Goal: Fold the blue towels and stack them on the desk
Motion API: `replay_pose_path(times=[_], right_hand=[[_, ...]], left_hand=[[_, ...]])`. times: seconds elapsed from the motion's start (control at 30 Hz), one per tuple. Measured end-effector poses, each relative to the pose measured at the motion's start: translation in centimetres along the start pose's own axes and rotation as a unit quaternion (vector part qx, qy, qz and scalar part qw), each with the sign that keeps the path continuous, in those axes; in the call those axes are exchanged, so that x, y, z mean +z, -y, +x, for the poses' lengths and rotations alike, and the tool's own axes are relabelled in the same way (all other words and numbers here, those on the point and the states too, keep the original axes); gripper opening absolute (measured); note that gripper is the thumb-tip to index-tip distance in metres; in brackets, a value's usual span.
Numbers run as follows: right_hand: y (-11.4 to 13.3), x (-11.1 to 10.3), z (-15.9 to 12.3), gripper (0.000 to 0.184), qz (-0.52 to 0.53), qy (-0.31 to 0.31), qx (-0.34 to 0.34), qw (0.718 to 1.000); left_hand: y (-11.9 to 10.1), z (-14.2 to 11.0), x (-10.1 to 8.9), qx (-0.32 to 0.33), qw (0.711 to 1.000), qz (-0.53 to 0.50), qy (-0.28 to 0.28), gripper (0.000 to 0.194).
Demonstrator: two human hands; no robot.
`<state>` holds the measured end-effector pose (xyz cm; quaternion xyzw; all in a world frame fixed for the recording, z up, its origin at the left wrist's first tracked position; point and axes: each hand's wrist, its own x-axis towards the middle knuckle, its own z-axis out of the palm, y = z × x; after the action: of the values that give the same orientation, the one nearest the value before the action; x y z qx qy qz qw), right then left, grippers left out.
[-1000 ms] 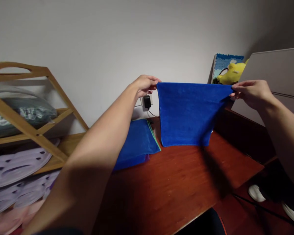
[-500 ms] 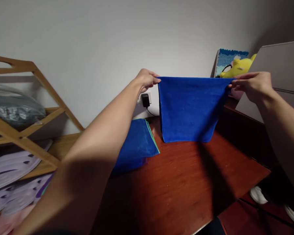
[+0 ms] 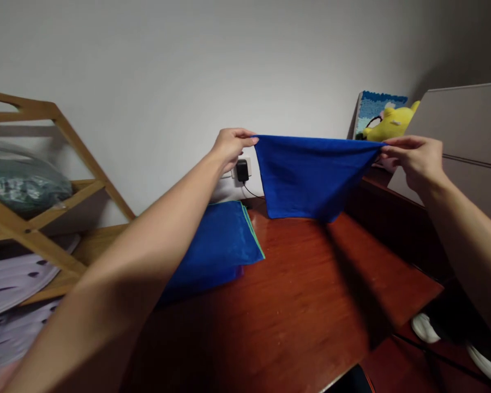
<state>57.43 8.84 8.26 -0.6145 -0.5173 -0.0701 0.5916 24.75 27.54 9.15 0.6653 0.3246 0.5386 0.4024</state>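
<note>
A blue towel hangs stretched above the far part of the reddish-brown wooden table. My left hand pinches its upper left corner, and my right hand pinches the upper right one. Its top edge runs nearly level between them, with a slight sag; the lower edge is close to the tabletop, and I cannot tell whether it touches. Left of it, partly behind my left forearm, lies a stack of folded blue cloths, one with a green edge.
A black plug adapter sits in a wall socket behind the towel. Wooden rack at left holds a bagged item. At right are a yellow plush toy, a textured picture and a pale box. White shoes show below.
The towel's hanging part looks shorter, and its lower edge has swung toward the wall. Both hands appear slightly lower and further left in view, still gripping the corners.
</note>
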Motion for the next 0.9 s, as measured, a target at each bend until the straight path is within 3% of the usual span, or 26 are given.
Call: replay_pose_path(times=[0.23, 0.33, 0.5, 0.6, 0.7, 0.9], right_hand=[[0.9, -4.9, -9.3, 0.038, -0.036, 0.092, 0.11, 0.989], [0.7, -6.8, -13.6, 0.037, -0.055, 0.168, 0.095, 0.98], [0.2, -8.5, -21.2, 0.035, -0.052, 0.295, 0.119, 0.947], [0.2, -9.1, -25.6, 0.033, -0.058, 0.342, 0.136, 0.928], [-0.1, -9.4, -29.5, 0.027, -0.07, 0.368, 0.117, 0.92], [-0.7, -9.6, -35.3, 0.015, -0.135, 0.355, -0.013, 0.925]], left_hand=[[0.7, -9.6, -3.7, -0.067, 0.988, 0.052, 0.127, 0.014], [1.0, -14.2, -5.2, -0.08, 0.975, 0.088, 0.185, 0.016], [2.7, -21.3, -7.2, -0.034, 0.929, 0.201, 0.309, 0.017], [4.0, -25.0, -8.0, -0.049, 0.902, 0.234, 0.36, 0.017], [4.9, -28.3, -8.6, -0.063, 0.885, 0.244, 0.39, 0.014], [6.4, -32.7, -9.5, 0.002, 0.862, 0.305, 0.405, 0.012]])
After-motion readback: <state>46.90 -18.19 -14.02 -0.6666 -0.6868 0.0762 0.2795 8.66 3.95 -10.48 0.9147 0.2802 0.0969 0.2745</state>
